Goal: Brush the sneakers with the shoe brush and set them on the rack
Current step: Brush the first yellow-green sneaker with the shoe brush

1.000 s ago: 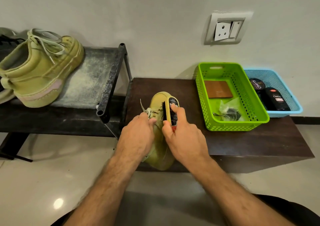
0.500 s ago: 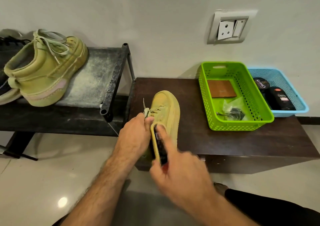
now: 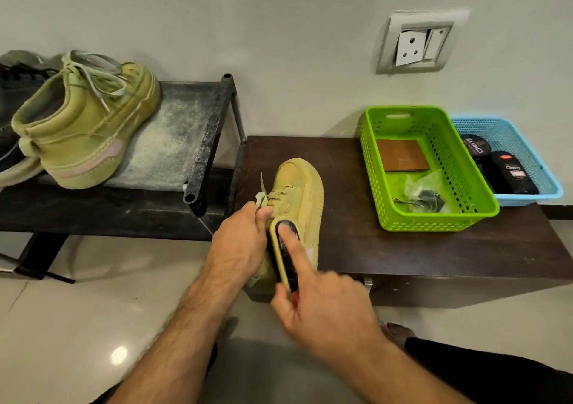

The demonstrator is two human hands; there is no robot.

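Note:
An olive-green sneaker (image 3: 299,189) lies toe-away on the dark wooden bench (image 3: 356,248). My left hand (image 3: 240,245) grips it at the laces and collar. My right hand (image 3: 322,307) holds the shoe brush (image 3: 283,258), yellow-edged with a black back, index finger stretched along it, against the sneaker's side near the heel. The matching sneaker (image 3: 86,127) stands on the dusty metal rack (image 3: 173,143) at the left, heel toward me.
A green basket (image 3: 434,217) with a brown card and a small bag sits on the bench, a blue basket (image 3: 545,186) with black polish containers beside it. A dark shoe (image 3: 12,99) is at the rack's far left. A wall socket (image 3: 415,44) is above.
My right hand has drawn the brush back from the toe area toward the heel, then shifted slightly forward again. The left hand stays on the laces.

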